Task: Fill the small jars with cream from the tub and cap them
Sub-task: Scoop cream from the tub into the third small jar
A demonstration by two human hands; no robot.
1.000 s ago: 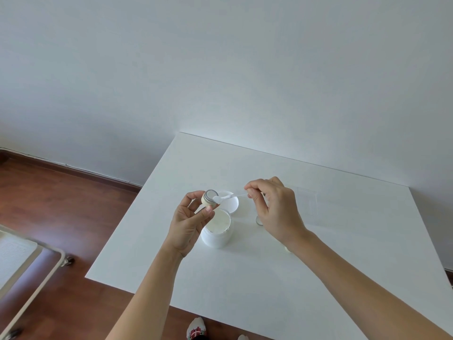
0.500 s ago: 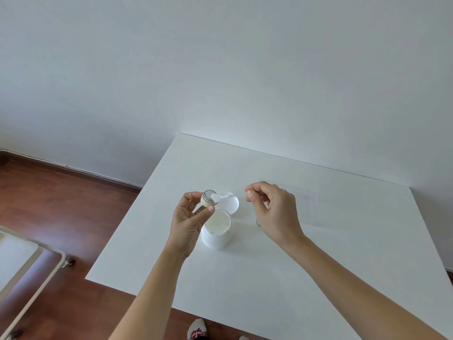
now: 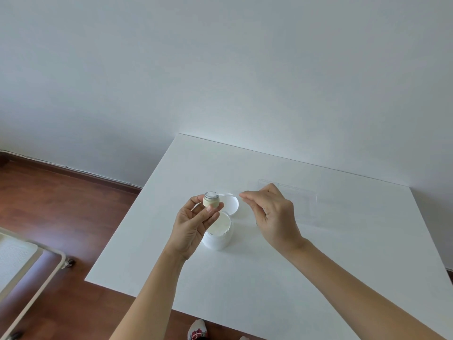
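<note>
One white table (image 3: 331, 266) fills most of the view, with the open tub (image 3: 218, 233) of cream near its middle and the tub's lid (image 3: 231, 204) lying flat just at its 1 o'clock. The left hand (image 3: 193, 224) grips a small jar (image 3: 211, 199) between thumb and fingertips above the tub's 11 o'clock edge. The right hand (image 3: 272, 217) at 3 o'clock pinches a thin white spatula (image 3: 226, 194), its tip on the jar's mouth.
</note>
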